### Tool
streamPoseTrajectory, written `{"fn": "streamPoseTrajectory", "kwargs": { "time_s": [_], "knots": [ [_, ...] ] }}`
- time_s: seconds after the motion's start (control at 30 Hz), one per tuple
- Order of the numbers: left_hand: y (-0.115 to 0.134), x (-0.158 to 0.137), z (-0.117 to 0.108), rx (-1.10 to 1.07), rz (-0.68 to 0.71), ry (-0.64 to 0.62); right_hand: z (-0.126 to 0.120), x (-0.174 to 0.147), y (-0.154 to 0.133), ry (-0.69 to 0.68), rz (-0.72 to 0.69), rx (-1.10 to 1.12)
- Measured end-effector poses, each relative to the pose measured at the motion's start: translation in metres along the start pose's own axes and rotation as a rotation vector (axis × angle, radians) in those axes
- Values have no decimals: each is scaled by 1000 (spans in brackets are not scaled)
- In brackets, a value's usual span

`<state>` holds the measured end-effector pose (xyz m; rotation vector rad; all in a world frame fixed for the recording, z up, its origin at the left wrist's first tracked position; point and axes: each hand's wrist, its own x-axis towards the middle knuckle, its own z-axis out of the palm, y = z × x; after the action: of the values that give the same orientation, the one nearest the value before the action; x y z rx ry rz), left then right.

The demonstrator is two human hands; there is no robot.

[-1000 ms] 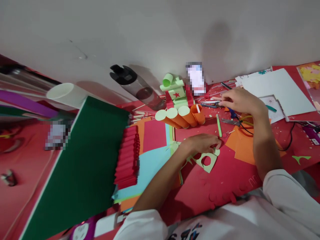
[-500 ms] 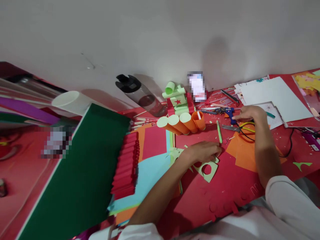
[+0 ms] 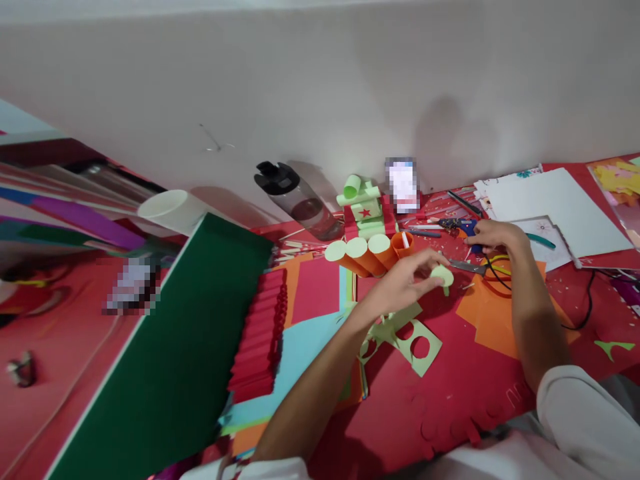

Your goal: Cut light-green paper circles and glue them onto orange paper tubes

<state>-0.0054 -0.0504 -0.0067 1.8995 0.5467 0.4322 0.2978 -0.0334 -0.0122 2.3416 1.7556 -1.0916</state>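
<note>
My left hand point(image 3: 407, 279) pinches a pale green paper circle point(image 3: 442, 275) between thumb and fingers, just above the red table. My right hand point(image 3: 493, 237) is wrapped round the handle of a blue hot glue gun point(image 3: 469, 228), its nozzle pointing left. Below my left hand lies a pale green sheet point(image 3: 425, 365) with round holes cut out of it. Behind my left hand stands a row of orange paper tubes point(image 3: 371, 267), several capped with pale green circles; the rightmost tube point(image 3: 403, 241) is open at the top. Scissors point(image 3: 477, 268) with yellow handles lie beside my right wrist.
A green board point(image 3: 165, 347) slants across the left, beside pleated red paper point(image 3: 257, 333). A dark-lidded bottle point(image 3: 305, 207), a green and red paper model point(image 3: 364, 212) and a phone point(image 3: 403, 185) stand along the wall. Orange sheets point(image 3: 493, 320) lie under my right forearm.
My left hand has lifted from the cut green sheet and now holds a pale green circle near the tubes. My right hand stays at the glue gun, its fingers now closed round it.
</note>
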Motion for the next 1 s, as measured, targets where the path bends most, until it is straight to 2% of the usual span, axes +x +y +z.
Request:
{"fn": "streamPoseTrajectory", "kwargs": {
  "time_s": [0.1, 0.2, 0.3, 0.4, 0.53, 0.63, 0.77, 0.9, 1.0],
  "knots": [
    [12, -3, -3, -250, -54, 194, -7, -1, 2, 1, 24, 36],
    [18, -5, -7, -373, -90, 257, -12, -1, 3, 90, -65, 78],
    [22, -6, -12, -416, -99, 295, -14, -3, 3, 263, -224, 113],
    [27, -10, -18, -386, -58, 332, -15, -7, 1, 391, -389, 293],
    [33, -15, -26, -197, 85, 420, -13, -14, -8, 416, -520, 661],
    [29, -17, -34, -78, 193, 482, -10, -18, -18, 476, -589, 825],
    [24, -20, -42, 7, 237, 495, -3, -23, -28, 437, -653, 907],
    [24, -24, -49, 4, 181, 510, 2, -27, -35, 334, -679, 927],
    [24, -27, -58, 32, 141, 571, 4, -30, -40, 268, -734, 1007]
  ]
}}
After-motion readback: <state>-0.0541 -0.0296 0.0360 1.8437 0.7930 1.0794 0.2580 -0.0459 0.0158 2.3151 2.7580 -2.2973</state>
